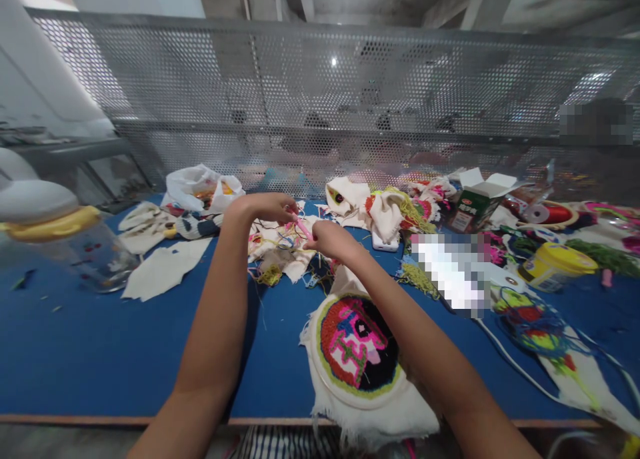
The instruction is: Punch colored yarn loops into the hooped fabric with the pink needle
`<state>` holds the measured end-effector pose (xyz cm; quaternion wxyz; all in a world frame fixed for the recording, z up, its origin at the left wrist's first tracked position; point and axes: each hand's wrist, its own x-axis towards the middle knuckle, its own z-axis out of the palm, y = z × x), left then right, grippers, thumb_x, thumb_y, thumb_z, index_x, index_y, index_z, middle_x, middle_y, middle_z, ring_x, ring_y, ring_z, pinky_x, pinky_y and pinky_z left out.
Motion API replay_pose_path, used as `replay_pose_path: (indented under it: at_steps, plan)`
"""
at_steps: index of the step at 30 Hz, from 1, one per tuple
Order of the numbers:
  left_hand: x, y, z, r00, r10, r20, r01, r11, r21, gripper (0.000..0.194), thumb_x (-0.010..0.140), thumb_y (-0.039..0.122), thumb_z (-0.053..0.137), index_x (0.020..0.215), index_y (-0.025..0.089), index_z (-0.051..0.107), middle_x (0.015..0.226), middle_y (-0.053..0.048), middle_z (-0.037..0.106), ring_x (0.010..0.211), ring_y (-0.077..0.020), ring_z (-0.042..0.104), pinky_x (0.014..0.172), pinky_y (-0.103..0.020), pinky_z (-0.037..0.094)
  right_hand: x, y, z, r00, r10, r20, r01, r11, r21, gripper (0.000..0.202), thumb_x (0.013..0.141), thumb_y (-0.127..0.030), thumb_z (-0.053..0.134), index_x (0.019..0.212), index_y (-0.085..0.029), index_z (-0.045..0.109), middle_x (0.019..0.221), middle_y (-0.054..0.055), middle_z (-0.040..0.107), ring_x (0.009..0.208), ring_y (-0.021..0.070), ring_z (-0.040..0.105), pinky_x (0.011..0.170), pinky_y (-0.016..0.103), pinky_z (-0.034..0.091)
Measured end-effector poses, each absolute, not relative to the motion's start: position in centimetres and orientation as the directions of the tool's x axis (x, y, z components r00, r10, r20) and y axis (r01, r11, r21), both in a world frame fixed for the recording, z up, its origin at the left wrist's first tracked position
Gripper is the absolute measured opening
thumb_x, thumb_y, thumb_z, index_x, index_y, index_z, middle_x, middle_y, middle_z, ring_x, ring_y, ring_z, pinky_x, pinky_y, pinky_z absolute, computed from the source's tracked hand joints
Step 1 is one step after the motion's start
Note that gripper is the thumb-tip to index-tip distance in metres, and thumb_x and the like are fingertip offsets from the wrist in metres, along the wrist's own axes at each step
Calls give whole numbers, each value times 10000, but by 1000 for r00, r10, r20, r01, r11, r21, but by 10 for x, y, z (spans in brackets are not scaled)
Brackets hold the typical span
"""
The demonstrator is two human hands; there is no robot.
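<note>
My right hand [327, 241] is closed around a slim pink punch needle [303, 228], held over a heap of cloth scraps and yarn. My left hand [273, 207] is at the tool's far end with fingers pinched together; what they hold is too small to make out. Below the hands lie the cream cloth scraps [295, 264] with loose yarn tufts. Nearer to me, partly under my right forearm, an embroidery hoop [320, 359] holds cream cloth with a looped-yarn design in red, pink, black and olive green.
A clear jar with a yellow lid [95, 252] and a white plastic bag [193, 185] stand left. To the right are a lit phone [453, 272] with a white cable [520, 372], a green box [475, 205], a yellow tub [555, 265] and tangled yarn [533, 322]. A perforated metal screen [310, 92] closes the back.
</note>
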<state>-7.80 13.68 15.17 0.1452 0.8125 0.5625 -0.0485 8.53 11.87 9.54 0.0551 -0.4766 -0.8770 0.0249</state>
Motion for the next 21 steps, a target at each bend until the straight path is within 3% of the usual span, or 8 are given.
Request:
replay_pose_path:
  at_steps: [5, 11, 15, 21]
  plan:
    - [-79, 140, 151, 364, 914, -178, 928, -339, 153, 333, 743, 312, 432, 960, 126, 603, 852, -68, 632, 729, -149, 547, 551, -182, 372, 85, 125, 89, -539, 842, 33, 833, 538, -127, 255, 823, -334, 550, 957, -120, 577, 989, 63, 600, 879, 170, 575, 766, 362, 466]
    - [-77, 137, 155, 423, 894, -146, 902, -400, 165, 288, 708, 279, 463, 860, 107, 637, 732, -52, 618, 597, -122, 497, 479, -188, 320, 85, 134, 83, -557, 818, -142, 825, 527, -204, 212, 845, -299, 530, 933, -113, 582, 925, 44, 609, 807, 145, 590, 710, 328, 495]
    - [-67, 131, 157, 427, 883, -196, 904, -409, 126, 269, 678, 232, 477, 834, 119, 665, 708, -38, 632, 584, -111, 494, 480, -181, 318, 85, 136, 74, -568, 782, -256, 820, 514, -251, 198, 855, -281, 519, 934, -111, 582, 889, 34, 613, 753, 128, 596, 662, 299, 506]
    - [-48, 134, 150, 424, 872, -247, 900, -436, 8, 322, 641, 218, 492, 864, 120, 704, 735, -61, 686, 631, -144, 554, 499, -197, 350, 84, 135, 63, -559, 774, -300, 828, 500, -254, 210, 855, -280, 519, 972, -115, 573, 931, 43, 605, 783, 137, 594, 673, 308, 508]
